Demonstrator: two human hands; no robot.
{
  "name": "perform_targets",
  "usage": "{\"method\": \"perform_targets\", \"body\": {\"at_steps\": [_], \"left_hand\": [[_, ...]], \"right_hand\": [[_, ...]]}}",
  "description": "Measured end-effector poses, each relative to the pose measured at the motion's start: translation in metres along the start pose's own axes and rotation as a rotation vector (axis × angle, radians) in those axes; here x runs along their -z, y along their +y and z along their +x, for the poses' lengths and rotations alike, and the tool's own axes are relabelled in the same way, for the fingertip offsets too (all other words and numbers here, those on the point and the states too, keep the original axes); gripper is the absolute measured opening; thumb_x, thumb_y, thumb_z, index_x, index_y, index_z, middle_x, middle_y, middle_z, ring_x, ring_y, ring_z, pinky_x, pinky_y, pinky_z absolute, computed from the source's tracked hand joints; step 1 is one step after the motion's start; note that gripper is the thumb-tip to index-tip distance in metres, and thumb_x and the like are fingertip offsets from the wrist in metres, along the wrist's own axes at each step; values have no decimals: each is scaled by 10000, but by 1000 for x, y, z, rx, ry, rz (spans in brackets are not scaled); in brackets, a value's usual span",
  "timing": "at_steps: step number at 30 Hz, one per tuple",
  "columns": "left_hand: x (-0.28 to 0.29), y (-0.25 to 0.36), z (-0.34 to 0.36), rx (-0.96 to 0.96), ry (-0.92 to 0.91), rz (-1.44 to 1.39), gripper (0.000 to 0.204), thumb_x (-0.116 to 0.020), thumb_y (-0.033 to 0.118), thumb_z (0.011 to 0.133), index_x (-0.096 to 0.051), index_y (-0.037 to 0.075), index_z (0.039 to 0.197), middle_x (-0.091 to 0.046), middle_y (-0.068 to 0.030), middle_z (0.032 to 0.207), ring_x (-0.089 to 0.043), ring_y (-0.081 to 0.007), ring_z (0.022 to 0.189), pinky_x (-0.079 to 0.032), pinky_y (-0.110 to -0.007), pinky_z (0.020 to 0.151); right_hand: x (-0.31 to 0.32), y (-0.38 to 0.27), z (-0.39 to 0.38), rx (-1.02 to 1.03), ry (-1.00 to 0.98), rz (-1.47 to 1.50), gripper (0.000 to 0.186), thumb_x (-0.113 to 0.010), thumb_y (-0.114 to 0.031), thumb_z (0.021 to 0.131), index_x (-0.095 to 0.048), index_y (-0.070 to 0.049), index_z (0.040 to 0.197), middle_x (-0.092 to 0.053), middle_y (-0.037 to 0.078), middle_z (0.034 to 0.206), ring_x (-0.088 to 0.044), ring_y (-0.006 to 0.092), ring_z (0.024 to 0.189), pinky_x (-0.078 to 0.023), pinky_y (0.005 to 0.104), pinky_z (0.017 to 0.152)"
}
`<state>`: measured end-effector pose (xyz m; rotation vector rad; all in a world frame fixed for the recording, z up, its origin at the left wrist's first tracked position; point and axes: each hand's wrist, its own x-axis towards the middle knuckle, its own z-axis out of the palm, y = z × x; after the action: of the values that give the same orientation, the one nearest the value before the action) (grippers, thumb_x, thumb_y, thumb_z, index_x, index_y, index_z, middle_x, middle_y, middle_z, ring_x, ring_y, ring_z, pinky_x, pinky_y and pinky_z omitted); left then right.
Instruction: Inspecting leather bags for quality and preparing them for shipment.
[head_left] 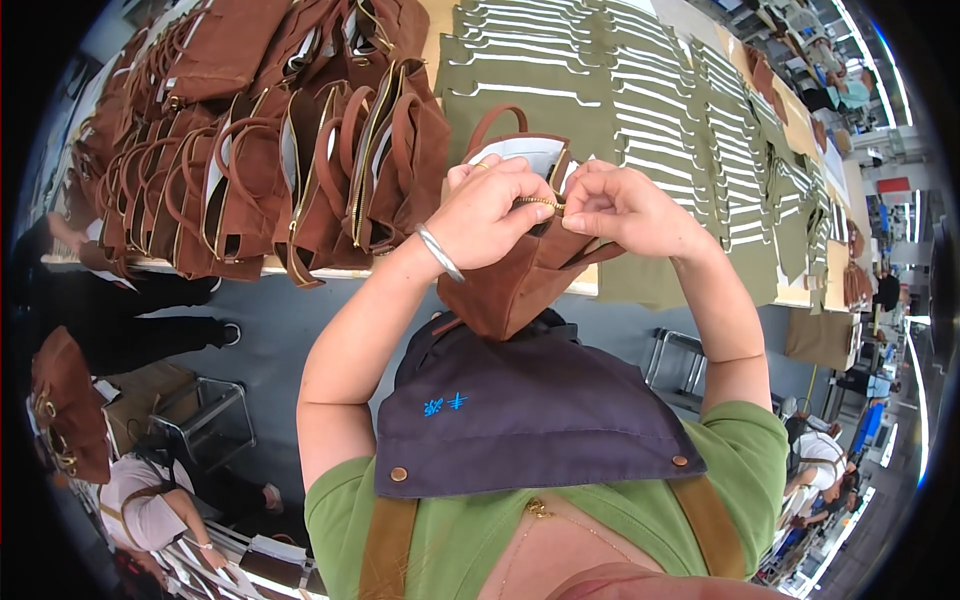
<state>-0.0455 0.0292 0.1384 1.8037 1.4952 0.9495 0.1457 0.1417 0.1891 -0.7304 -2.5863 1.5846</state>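
Observation:
I hold a brown fabric handbag in the air in front of my chest, above the table's near edge. My left hand, with a silver bangle on the wrist, grips the bag's top edge by the gold zipper. My right hand pinches the same zipper line from the right, fingertips almost meeting the left ones. The bag's handle loop and white inner lining show above my fingers.
A row of several brown handbags stands upright on the table at left. Stacks of olive-green cut fabric pieces cover the table at right. Metal stools stand on the grey floor. Other people sit at lower left and far right.

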Motion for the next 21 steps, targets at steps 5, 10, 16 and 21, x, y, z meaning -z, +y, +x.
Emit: {"method": "perform_targets", "body": {"at_steps": [5, 10, 16, 21], "left_hand": [[0, 1, 0, 2, -3, 4, 105, -601, 196, 907, -661, 109, 906, -539, -7, 861, -497, -191, 966, -297, -374, 900], [-1, 1, 0, -29, 23, -20, 107, -605, 183, 900, -655, 89, 898, -548, -13, 852, -506, -207, 945, -335, -380, 892], [-1, 0, -2, -64, 44, -26, 96, -624, 169, 892, -658, 80, 901, -560, -16, 836, -518, -215, 902, -367, -375, 858], [-3, 3, -6, -74, 68, -10, 100, -626, 186, 895, -661, 92, 900, -552, -5, 834, -507, -200, 907, -339, -378, 876]], "right_hand": [[1, -10, 0, -90, -34, -62, 125, -698, -115, 856, -622, -27, 811, -526, 16, 931, -503, 121, 830, -430, 270, 724], [-1, -8, -2, -79, 21, -75, 144, -706, -141, 848, -630, -22, 825, -553, 47, 891, -543, 151, 797, -466, 293, 702], [-6, -3, -5, -19, 80, -85, 169, -706, -179, 850, -637, -24, 853, -579, 77, 846, -579, 185, 768, -495, 320, 691], [-5, -4, -7, -14, 65, -58, 167, -694, -176, 861, -625, -24, 870, -562, 77, 866, -574, 179, 778, -494, 315, 699]]}}
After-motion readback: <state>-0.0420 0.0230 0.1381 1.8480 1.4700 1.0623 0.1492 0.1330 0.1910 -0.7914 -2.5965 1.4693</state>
